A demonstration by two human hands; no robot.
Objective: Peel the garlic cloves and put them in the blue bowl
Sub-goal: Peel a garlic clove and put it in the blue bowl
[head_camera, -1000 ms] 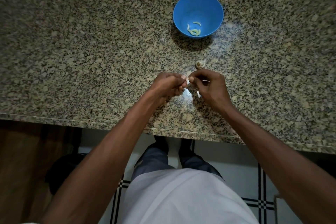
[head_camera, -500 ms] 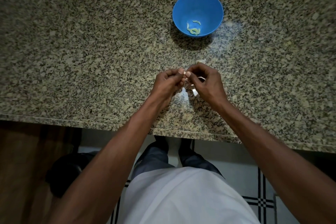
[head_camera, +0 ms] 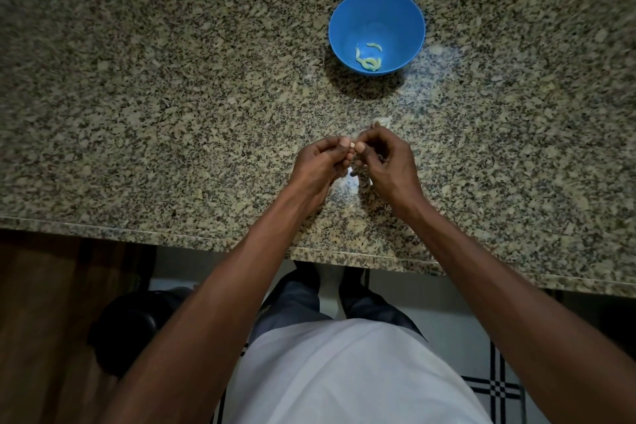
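A small pale garlic clove (head_camera: pixel 352 147) is pinched between the thumbs and fingertips of both hands, just above the granite counter. My left hand (head_camera: pixel 321 165) grips it from the left with curled fingers. My right hand (head_camera: pixel 389 163) pinches it from the right. The blue bowl (head_camera: pixel 406 14) stands farther back on the counter, slightly right of my hands, with several peeled pale cloves (head_camera: pixel 369 58) at its bottom. A piece of garlic (head_camera: pixel 382 122) lies on the counter just behind my right hand.
White scraps of garlic skin (head_camera: pixel 353 179) lie on the counter under my hands. The speckled granite counter (head_camera: pixel 172 96) spreads wide to the left and right; its front edge (head_camera: pixel 206 239) runs just behind my wrists. A dark round object (head_camera: pixel 130 330) sits on the floor below left.
Both hands have stayed together on the clove, shifting slightly toward the bowl. The piece of garlic behind my right hand was partly hidden half a second ago and shows again.
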